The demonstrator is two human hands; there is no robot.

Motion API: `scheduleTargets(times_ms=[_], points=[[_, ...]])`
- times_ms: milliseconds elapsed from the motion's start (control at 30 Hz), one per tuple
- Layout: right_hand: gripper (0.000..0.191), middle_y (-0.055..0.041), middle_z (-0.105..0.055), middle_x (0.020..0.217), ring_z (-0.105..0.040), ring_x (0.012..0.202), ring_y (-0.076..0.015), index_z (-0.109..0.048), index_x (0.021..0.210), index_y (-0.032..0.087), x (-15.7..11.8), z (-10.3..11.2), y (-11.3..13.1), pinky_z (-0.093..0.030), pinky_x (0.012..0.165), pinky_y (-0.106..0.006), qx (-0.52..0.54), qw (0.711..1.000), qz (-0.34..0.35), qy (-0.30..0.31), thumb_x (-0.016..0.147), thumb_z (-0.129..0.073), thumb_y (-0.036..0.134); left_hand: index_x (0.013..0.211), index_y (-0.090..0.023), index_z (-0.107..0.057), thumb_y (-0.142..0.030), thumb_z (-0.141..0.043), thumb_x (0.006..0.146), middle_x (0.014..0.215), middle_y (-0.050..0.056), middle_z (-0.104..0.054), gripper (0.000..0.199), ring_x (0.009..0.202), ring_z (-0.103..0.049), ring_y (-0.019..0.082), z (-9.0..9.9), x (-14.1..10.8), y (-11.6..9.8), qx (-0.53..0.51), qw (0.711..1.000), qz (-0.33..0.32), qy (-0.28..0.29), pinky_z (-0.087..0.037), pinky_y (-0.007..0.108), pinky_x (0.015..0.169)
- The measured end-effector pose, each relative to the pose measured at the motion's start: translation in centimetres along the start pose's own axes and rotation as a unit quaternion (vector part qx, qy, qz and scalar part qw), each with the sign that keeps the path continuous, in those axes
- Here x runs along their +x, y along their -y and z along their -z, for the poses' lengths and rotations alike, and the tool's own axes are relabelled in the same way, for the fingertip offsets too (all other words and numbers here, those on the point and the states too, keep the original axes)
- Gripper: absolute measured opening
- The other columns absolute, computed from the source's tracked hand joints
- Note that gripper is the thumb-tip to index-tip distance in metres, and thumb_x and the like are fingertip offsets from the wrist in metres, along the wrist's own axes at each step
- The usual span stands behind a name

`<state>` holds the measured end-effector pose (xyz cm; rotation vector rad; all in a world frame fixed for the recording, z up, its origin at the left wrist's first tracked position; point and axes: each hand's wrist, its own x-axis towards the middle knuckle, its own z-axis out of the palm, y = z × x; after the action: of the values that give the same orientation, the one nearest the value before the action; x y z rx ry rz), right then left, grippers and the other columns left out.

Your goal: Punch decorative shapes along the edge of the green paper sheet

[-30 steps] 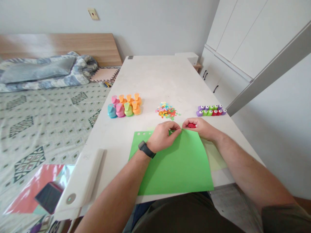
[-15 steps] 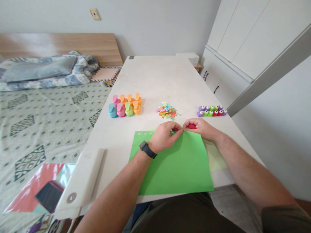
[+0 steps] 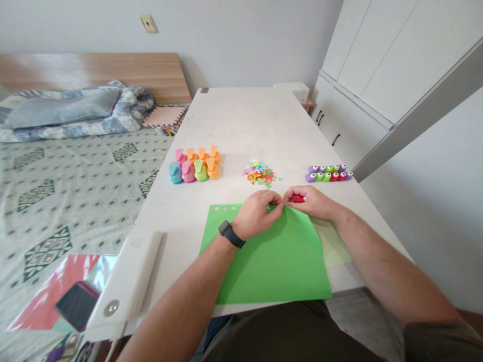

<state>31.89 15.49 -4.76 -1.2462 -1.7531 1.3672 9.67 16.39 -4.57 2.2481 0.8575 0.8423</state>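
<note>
Head view: I look down from my feed on two bare hands working above a long white table (image 3: 245, 120).
Left hand: I see the left hand (image 3: 259, 213) with thumb and fingers pinched narrow on the top edge of a large bright green rectangular paper sheet (image 3: 271, 264); a black-strapped wristwatch (image 3: 231, 234) sits on that wrist.
Right hand: the right hand (image 3: 311, 202) is curled around a small glossy red plastic punch (image 3: 298, 199), partly hidden by the fingers, at the same paper edge; its fingertips meet those of the left hand.
Green sheet: it lies in front of the person, reaching the table's near edge, with a row of small cut holes along its top left; I cannot tell how the edge sits in the red punch.
Under it: a pale yellow paper sheet (image 3: 334, 244) shows at the right.
Confetti: a loose heap of multicoloured paper cut-outs (image 3: 259, 174) lies just beyond the hands.
Large punches: two rows of rounded teal, pink, lime and orange plastic punches (image 3: 199, 170) stand left of the heap.
Small punches: two rows of purple, green and red plastic punches (image 3: 326, 176) stand to its right.
Near left corner: a long white plastic device (image 3: 130, 276) rests there, well apart from the hands.
</note>
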Motion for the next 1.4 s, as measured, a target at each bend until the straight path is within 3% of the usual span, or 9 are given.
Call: scheduleTargets(times_ms=[300,433,533,667,867,1100,1267,1400], points=[[0.035,-0.0027,-0.070,0.083,-0.060,0.071,-0.0161,-0.072,0.090,0.017,0.4,0.1,-0.9,-0.048,0.067,-0.028,0.056,0.996,-0.044,-0.048,0.076,-0.079,0.048,0.089,-0.018,-0.066,-0.026,-0.056,0.094,0.086,0.004,-0.070,0.013,0.081,-0.063,0.016,0.5,0.0,0.1,-0.017,1.000,0.016,-0.007,-0.051,0.030,0.080],[0.033,-0.0004,-0.067,0.072,-0.055,0.064,-0.0146,-0.074,0.093,0.019,1.4,0.5,-1.3,-0.042,0.062,-0.027,-0.070,0.989,-0.038,-0.125,0.080,-0.074,0.049,0.088,-0.018,-0.066,-0.024,-0.057,0.093,0.086,0.004,-0.070,0.012,0.081,-0.063,0.016,0.5,0.0,-0.1,-0.020,1.000,0.012,-0.001,-0.051,0.030,0.080],[0.028,-0.0006,-0.067,0.070,-0.055,0.064,-0.0151,-0.076,0.092,0.019,2.8,0.7,-0.8,-0.041,0.063,-0.028,-0.204,0.962,-0.030,-0.177,0.082,-0.070,0.044,0.088,-0.019,-0.066,-0.024,-0.057,0.093,0.085,0.004,-0.070,0.012,0.081,-0.063,0.016,0.3,-0.1,0.0,-0.016,1.000,0.007,0.004,-0.051,0.030,0.079],[0.023,-0.0020,-0.072,0.074,-0.060,0.068,-0.0169,-0.078,0.089,0.021,5.2,0.5,0.4,-0.041,0.066,-0.029,-0.305,0.932,-0.015,-0.193,0.083,-0.067,0.039,0.088,-0.019,-0.067,-0.024,-0.057,0.093,0.086,0.004,-0.070,0.012,0.081,-0.064,0.016,0.1,-0.2,0.3,-0.011,1.000,0.005,0.014,-0.052,0.030,0.079],[0.023,-0.0066,-0.078,0.088,-0.067,0.079,-0.0215,-0.081,0.091,0.021,8.4,0.5,0.6,-0.042,0.071,-0.032,-0.350,0.918,-0.009,-0.188,0.086,-0.064,0.036,0.089,-0.018,-0.067,-0.023,-0.058,0.093,0.087,0.004,-0.071,0.011,0.082,-0.064,0.016,0.0,-0.2,0.6,-0.011,1.000,0.002,0.016,-0.052,0.030,0.080],[0.025,-0.0048,-0.077,0.085,-0.065,0.077,-0.0202,-0.078,0.088,0.020,8.2,1.5,0.5,-0.043,0.071,-0.031,-0.306,0.929,-0.008,-0.207,0.086,-0.063,0.040,0.091,-0.019,-0.068,-0.025,-0.057,0.094,0.089,0.004,-0.072,0.013,0.084,-0.066,0.017,0.0,-0.2,0.9,-0.001,1.000,0.013,0.018,-0.053,0.031,0.083],[0.032,0.0002,-0.062,0.067,-0.050,0.060,-0.0156,-0.072,0.092,0.020,5.5,1.9,0.5,-0.036,0.059,-0.029,-0.164,0.965,-0.021,-0.202,0.088,-0.057,0.048,0.097,-0.019,-0.070,-0.025,-0.058,0.093,0.094,0.005,-0.073,0.013,0.088,-0.067,0.018,0.0,-0.3,1.4,0.013,1.000,0.016,0.014,-0.053,0.032,0.086],[0.029,0.0034,-0.049,0.059,-0.040,0.054,-0.0140,-0.067,0.099,0.020,3.1,2.0,0.9,-0.032,0.054,-0.029,-0.043,0.985,-0.036,-0.164,0.085,-0.059,0.044,0.100,-0.018,-0.069,-0.024,-0.059,0.093,0.096,0.006,-0.073,0.014,0.089,-0.067,0.019,-0.2,-0.4,1.7,0.035,0.999,0.017,0.014,-0.053,0.032,0.087]])
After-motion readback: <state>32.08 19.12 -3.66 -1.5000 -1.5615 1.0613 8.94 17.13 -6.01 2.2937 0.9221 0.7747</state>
